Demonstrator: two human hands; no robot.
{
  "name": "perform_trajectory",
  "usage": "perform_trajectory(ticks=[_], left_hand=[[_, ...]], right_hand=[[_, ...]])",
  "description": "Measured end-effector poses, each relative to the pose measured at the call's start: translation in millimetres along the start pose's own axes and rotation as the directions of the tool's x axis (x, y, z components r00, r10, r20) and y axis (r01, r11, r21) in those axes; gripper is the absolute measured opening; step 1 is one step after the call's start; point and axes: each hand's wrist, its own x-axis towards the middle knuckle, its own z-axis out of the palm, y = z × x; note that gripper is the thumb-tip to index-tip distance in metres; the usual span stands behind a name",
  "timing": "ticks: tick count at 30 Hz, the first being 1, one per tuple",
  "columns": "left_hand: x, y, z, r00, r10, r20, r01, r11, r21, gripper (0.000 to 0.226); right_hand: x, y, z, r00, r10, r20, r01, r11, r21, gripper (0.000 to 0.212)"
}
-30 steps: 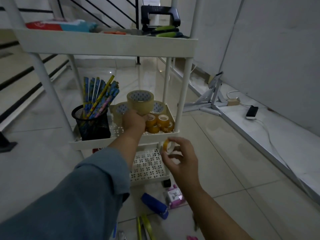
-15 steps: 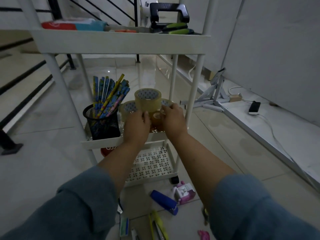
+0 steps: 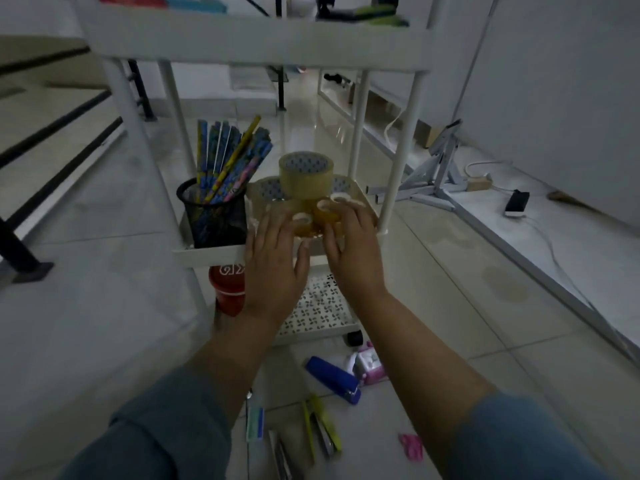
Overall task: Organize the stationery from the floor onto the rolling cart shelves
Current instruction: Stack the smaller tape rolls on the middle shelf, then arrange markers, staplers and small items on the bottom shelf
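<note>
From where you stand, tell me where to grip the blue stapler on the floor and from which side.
Grip the blue stapler across its narrow mid-body, pinching the two long sides, coming down from above: it lies flat on the floor, and a pink item sits close on its right.

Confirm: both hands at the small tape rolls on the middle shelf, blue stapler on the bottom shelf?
One error: the head view shows the blue stapler lying on the floor. The left hand and right hand are at the small tape rolls on the middle shelf.
</note>
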Motion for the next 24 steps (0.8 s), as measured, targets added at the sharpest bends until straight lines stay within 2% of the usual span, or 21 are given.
perform_trajectory(ticks=[6, 10, 13, 16, 18, 21, 24], left_hand=[[-86, 10, 6, 0.985, -0.089, 0.149, 0.105, 0.989, -0.106, 0.039], [-166, 11, 13, 0.942, -0.231, 0.245, 0.261, 0.961, -0.096, 0.043], [-233, 12, 14, 0.834, -0.445, 0.327, 0.509, 0.849, -0.143, 0.042], [-280, 3, 10, 0.658, -0.65, 0.38, 0.715, 0.698, -0.044, 0.026], [-289, -10, 7, 0.583, -0.715, 0.385, 0.764, 0.644, 0.039, 0.032], [-276, -28, 6, 0.548, -0.735, 0.399, 0.77, 0.63, 0.103, 0.044], [-256, -43, 16, 0.502, -0.727, 0.469, 0.768, 0.624, 0.145, 0.056]], right_hand=[[-111, 15, 1, 0.997, 0.048, 0.065, -0.05, 0.998, 0.041, 0.023], [-180, 28, -10, 0.966, 0.21, 0.154, -0.219, 0.975, 0.045, 0.022], [-232, 37, -14, 0.922, 0.299, 0.246, -0.315, 0.948, 0.029, 0.024], [-274, 46, -10, 0.816, 0.396, 0.42, -0.408, 0.911, -0.066, 0.018], [-293, 53, -7, 0.756, 0.475, 0.45, -0.458, 0.876, -0.154, 0.018], [-306, 59, -13, 0.693, 0.594, 0.41, -0.55, 0.802, -0.232, 0.022], [-315, 69, -22, 0.659, 0.583, 0.476, -0.492, 0.812, -0.314, 0.026]])
